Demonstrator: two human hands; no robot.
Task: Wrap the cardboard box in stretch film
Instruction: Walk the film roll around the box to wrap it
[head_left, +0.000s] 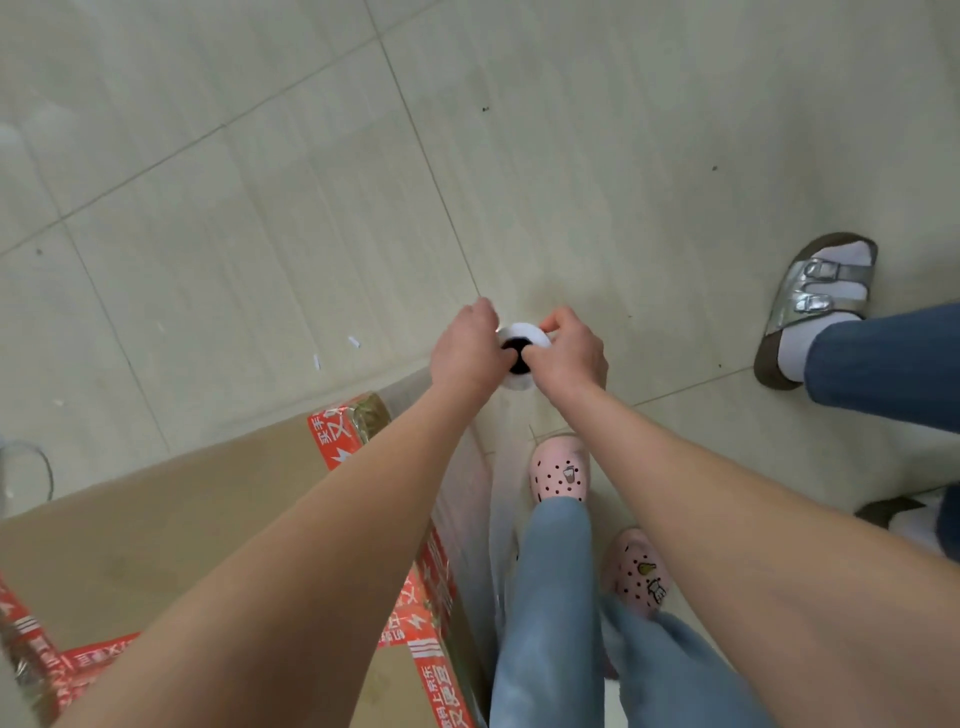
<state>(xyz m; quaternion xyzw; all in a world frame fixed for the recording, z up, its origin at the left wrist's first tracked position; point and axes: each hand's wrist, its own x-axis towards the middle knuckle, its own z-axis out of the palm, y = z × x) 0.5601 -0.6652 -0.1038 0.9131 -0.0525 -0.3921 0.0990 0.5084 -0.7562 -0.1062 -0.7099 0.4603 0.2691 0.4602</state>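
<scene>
A large brown cardboard box (171, 525) with red printed tape along its edges fills the lower left. A white roll of stretch film (521, 338) stands upright just past the box's far right corner, seen end-on with its dark core. My left hand (464, 349) grips the roll from the left and my right hand (569, 353) grips it from the right, fingers curled at the core. A clear sheet of film (483, 519) runs down along the box's right side.
Pale tiled floor (260, 182) stretches ahead and left. My own feet in pink clogs (558, 470) stand right of the box. Another person's foot in a silver sandal (815, 301) and jeans leg are at the right. Small paper scraps (353, 341) lie on the tiles.
</scene>
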